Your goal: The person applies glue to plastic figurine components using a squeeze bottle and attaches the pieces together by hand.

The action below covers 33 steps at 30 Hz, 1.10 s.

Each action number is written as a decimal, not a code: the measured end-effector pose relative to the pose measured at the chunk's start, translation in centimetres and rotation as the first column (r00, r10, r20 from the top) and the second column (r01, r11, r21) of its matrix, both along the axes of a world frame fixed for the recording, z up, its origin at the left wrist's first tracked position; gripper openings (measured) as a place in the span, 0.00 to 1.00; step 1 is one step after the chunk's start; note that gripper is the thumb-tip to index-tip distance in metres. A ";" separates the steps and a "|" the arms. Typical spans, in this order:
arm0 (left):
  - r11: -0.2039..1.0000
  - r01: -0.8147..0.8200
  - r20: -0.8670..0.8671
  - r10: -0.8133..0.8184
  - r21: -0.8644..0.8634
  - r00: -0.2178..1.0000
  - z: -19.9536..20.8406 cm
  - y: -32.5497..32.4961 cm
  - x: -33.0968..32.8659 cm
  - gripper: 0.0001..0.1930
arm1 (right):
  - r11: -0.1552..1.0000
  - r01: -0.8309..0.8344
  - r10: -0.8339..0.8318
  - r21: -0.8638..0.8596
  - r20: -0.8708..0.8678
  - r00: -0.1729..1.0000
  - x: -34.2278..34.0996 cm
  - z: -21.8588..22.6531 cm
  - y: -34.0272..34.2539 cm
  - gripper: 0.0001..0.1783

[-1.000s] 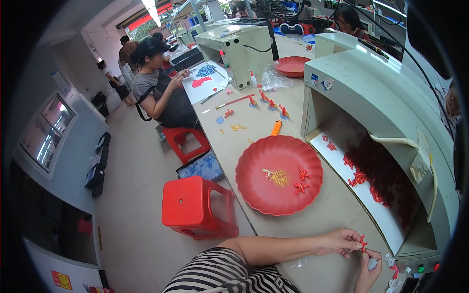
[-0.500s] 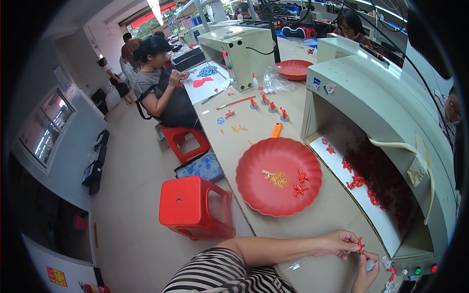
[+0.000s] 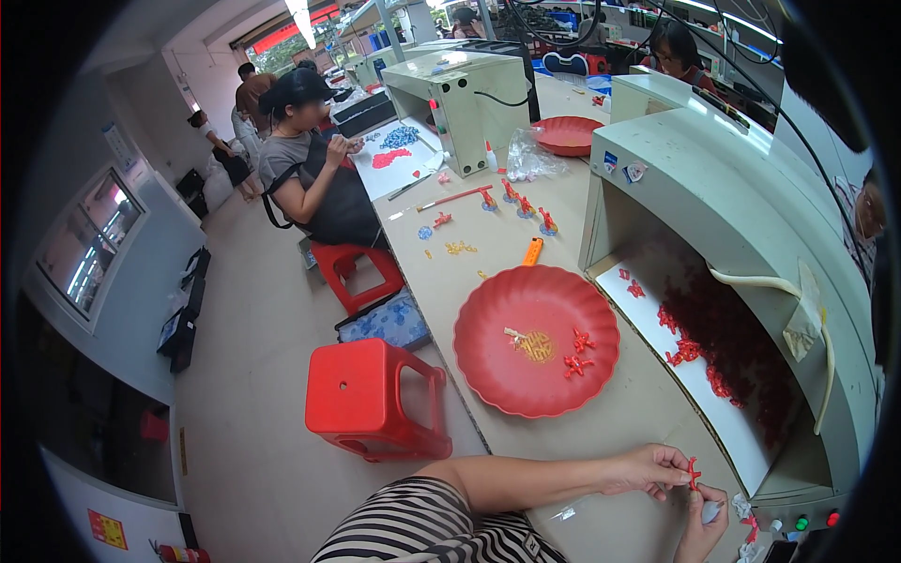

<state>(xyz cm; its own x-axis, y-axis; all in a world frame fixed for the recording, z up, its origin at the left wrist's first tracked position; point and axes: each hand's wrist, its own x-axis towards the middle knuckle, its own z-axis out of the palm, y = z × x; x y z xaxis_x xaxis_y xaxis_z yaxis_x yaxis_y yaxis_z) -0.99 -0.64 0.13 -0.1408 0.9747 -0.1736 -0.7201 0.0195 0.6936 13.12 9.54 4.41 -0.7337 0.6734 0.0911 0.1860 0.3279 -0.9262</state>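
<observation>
A small red plastic figure [image 3: 694, 475] is pinched between the fingertips of my left hand [image 3: 657, 470] at the lower right, above the table's near part. My right hand [image 3: 702, 527] is closed at the lower end of the same figure, its thumb and finger touching it. Something whitish [image 3: 711, 511] shows at the fingers of my right hand; I cannot make out what it is. Beyond my hands lies a red scalloped plate [image 3: 493, 380] with a gold pattern, bearing red figures [image 3: 578, 352] and a small pale piece [image 3: 512, 332].
On my right stands a pale green hooded machine [image 3: 723, 178] with several red pieces [image 3: 687, 351] on its white bed. Farther along the table are an orange-handled tool [image 3: 533, 251], red figures on clear bases [image 3: 525, 206] and a brush [image 3: 454, 196]. A co-worker [image 3: 305, 155] sits at the left; a red stool [image 3: 345, 385] is nearer.
</observation>
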 end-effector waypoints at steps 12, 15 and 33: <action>1.000 -0.005 0.001 0.005 0.004 1.000 0.0 0.0 0.0 0.08 | 1.000 0.001 -0.001 0.016 0.027 1.000 0.0 0.1 0.1 0.08; 1.000 -0.005 0.007 0.005 0.004 1.000 -0.1 0.1 0.0 0.08 | 1.000 0.009 -0.009 0.005 0.028 1.000 -0.1 0.2 -0.1 0.08; 0.994 -0.068 -0.030 0.065 -0.083 0.997 -0.4 -0.5 -0.5 0.09 | 0.999 0.021 -0.022 -0.045 -0.011 1.000 -1.0 0.0 0.0 0.05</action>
